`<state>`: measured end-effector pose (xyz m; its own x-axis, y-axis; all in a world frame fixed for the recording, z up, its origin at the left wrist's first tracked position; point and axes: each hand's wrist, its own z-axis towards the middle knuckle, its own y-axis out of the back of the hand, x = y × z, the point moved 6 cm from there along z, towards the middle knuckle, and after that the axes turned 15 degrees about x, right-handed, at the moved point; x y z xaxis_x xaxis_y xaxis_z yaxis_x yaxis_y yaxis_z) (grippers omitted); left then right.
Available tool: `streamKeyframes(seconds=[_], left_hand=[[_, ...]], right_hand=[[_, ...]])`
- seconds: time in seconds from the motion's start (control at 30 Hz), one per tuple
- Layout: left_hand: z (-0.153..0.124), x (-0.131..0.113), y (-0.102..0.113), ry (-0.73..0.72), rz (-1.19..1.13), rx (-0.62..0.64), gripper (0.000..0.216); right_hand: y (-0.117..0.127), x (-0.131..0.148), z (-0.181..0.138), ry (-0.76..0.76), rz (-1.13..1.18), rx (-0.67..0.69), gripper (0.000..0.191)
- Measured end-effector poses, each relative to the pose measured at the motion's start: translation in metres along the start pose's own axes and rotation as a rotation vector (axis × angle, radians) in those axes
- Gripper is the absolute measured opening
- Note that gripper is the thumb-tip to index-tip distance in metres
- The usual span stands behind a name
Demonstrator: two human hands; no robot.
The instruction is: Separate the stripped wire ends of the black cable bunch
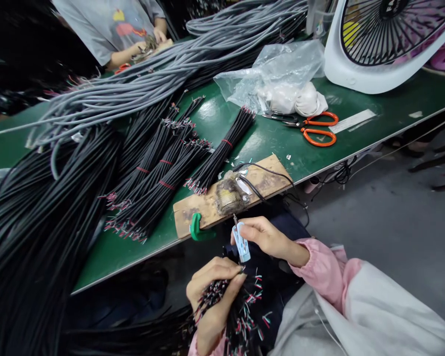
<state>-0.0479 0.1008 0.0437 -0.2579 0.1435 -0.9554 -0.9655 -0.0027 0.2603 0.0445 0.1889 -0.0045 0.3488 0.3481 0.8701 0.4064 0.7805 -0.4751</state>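
Observation:
My left hand (pixel 217 282) is closed around a bunch of black cables (pixel 241 324), whose ends show short red, white and green wires. Thumb and forefinger pinch close to one cable end. Just above, my right hand (pixel 267 238) grips a light blue plastic clip (pixel 242 245) with a thin metal tip pointing up toward the table. The clip's lower end is close to my left fingertips; whether it touches a wire I cannot tell. Beyond the clip, a wooden board (pixel 272 173) carries a grimy block (pixel 228 195). A green clamp (pixel 198 228) sits at the board's front edge.
Tied black cable bundles (pixel 222 151) and long grey cables (pixel 144 94) lie across the green table (pixel 356 153). Orange-handled scissors (pixel 321 143), a plastic bag (pixel 274 69) and a white fan (pixel 341 74) stand farther right. Another person's hands (pixel 159 34) work across the table.

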Motion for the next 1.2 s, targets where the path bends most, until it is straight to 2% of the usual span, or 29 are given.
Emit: streamKeyframes(seconds=[0.2,0.7,0.97,1.2], left_hand=[[0.007,-0.003,-0.004,0.014,0.066,0.055,0.014],[0.007,-0.001,-0.002,0.070,0.123,0.132,0.011],[0.009,-0.005,-0.001,0.062,0.139,0.127,0.011],[0.009,-0.005,-0.002,0.073,0.125,0.116,0.011]], right_hand=[[-0.001,-0.008,0.001,0.022,0.169,-0.019,0.050],[-0.003,-0.010,0.002,-0.004,0.263,0.012,0.048],[-0.001,-0.016,-0.011,-0.150,0.225,0.027,0.051],[-0.008,-0.023,-0.025,-0.183,0.294,0.016,0.051]])
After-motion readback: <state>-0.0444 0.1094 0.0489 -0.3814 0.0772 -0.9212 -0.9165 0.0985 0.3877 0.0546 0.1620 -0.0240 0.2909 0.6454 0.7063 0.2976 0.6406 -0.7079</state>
